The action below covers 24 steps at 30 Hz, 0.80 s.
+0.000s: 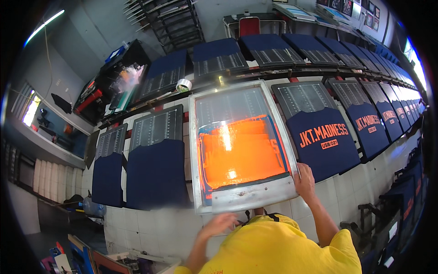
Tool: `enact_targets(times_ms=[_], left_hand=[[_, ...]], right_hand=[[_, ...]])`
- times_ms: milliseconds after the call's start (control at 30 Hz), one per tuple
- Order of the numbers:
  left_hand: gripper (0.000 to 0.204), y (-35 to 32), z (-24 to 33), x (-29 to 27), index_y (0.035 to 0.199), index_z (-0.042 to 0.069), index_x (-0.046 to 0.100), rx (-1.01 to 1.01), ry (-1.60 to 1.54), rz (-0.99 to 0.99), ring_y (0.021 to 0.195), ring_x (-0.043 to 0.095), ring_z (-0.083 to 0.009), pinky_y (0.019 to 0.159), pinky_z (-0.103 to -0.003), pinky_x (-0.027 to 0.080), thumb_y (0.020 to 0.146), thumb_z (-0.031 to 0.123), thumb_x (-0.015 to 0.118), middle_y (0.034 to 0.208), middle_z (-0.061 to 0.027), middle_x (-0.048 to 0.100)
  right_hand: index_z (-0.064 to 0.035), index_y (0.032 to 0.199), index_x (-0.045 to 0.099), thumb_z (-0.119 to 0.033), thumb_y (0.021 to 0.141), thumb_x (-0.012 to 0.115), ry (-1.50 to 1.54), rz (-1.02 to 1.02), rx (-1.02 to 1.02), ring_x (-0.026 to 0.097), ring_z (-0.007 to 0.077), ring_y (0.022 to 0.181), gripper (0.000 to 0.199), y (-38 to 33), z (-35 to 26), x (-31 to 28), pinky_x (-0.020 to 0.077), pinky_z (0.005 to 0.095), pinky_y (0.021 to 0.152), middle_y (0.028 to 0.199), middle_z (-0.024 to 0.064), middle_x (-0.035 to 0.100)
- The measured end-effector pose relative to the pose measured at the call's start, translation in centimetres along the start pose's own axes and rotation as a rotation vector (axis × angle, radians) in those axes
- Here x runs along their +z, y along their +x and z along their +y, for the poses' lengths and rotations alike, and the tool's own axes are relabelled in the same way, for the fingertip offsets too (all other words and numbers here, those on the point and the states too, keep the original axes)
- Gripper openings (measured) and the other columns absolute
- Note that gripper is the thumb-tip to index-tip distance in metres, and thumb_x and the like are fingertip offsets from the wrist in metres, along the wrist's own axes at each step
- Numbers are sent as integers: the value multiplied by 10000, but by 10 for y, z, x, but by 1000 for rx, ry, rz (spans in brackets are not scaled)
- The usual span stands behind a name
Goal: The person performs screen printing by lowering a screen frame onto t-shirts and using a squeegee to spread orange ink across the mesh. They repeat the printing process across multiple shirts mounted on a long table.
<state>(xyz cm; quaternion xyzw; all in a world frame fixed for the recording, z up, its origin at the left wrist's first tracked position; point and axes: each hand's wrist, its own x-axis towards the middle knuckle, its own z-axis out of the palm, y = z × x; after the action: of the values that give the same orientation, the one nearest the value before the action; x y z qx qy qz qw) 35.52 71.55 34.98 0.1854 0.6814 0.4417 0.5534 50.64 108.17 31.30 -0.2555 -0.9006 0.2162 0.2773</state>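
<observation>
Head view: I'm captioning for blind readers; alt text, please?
A silver-framed printing screen coated with orange ink, the right hand at its lower right corner, the left hand blurred below. Navy shirts on boards flank it.

Ink (244, 153): bright orange. Screen frame (195, 155): silver-grey. Shirts (156, 176): navy, several bearing orange lettering (324, 136). Boards (157, 124): dark grey, white ruled marks. Wearer's top (278, 246): yellow. Floor tiles (148, 233): white, gridded. Chair (249, 26): red.

Tube lamp (44, 26) lit, upper left | opening (415, 64) at right overexposed | glare on orange ink (244, 153) | edges bent
</observation>
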Motion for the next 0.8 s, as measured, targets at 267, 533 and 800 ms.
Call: enact_targets(times_ms=[267, 533, 800], left_hand=[[322, 31, -65, -104, 1126, -12, 651, 327, 600, 1177, 819, 674, -279, 736, -362, 532, 1003, 254, 519, 945, -148, 716], [269, 38, -50, -100, 870, -20, 641, 91, 348, 949, 658, 595, -281, 654, -400, 462, 963, 211, 540, 706, -159, 624], [232, 40, -74, -121, 788, -22, 634, 167, 376, 973, 583, 496, -162, 592, -367, 427, 911, 172, 599, 599, -116, 550]], right_hand=[[43, 1158, 648, -81, 931, 557, 269, 2, 387, 639, 280, 772, 275, -6, 61, 49, 513, 373, 762, 866, 165, 680], [53, 1068, 696, -75, 905, 610, 407, 91, 546, 552, 109, 673, 224, -7, 64, 56, 460, 292, 649, 734, 63, 653], [57, 1020, 710, -85, 900, 617, 374, 114, 527, 511, 102, 601, 207, -4, 62, 55, 431, 296, 578, 644, 44, 606]])
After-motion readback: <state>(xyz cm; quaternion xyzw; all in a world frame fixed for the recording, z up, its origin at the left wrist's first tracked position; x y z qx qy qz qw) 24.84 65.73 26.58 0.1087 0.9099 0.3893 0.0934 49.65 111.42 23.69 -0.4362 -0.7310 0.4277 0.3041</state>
